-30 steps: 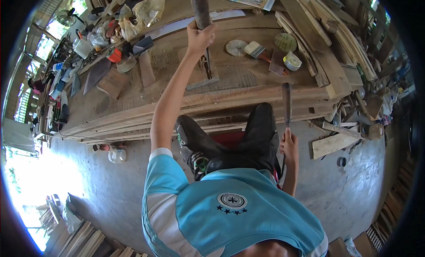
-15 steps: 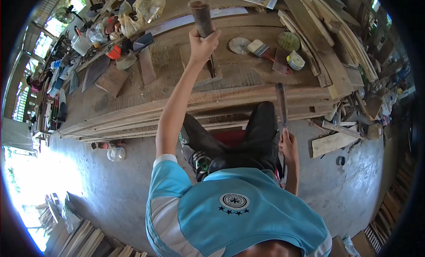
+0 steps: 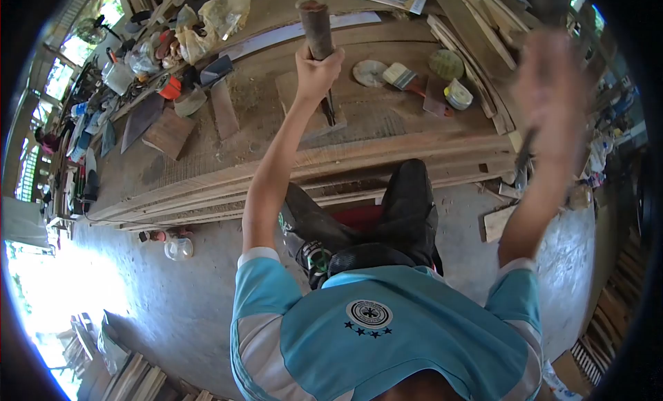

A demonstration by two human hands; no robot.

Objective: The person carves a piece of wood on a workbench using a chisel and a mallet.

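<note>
My left hand (image 3: 320, 71) is closed around the thick wooden handle of a chisel (image 3: 316, 29), which stands upright. Its dark blade (image 3: 329, 111) meets a small wooden board (image 3: 292, 97) lying on the workbench. High on the right, my right hand (image 3: 552, 100) is smeared by motion. Dark parts of a bar-like tool (image 3: 525, 156) show around it; its exact kind is unclear. To the right of the chisel are a round disc (image 3: 371, 73), a paintbrush (image 3: 402, 76) and a tape measure (image 3: 458, 95).
The stacked-plank workbench (image 3: 387, 152) spans the view above my knees. Loose wood pieces (image 3: 169, 133) and plastic bags (image 3: 224, 14) lie at its left and back. Long boards (image 3: 476, 35) line the right. A clear jar (image 3: 179, 248) stands on the concrete floor.
My right hand has swung from beside my right knee up to the upper right with the dark bar-like tool. My left hand and the chisel stay nearly still.
</note>
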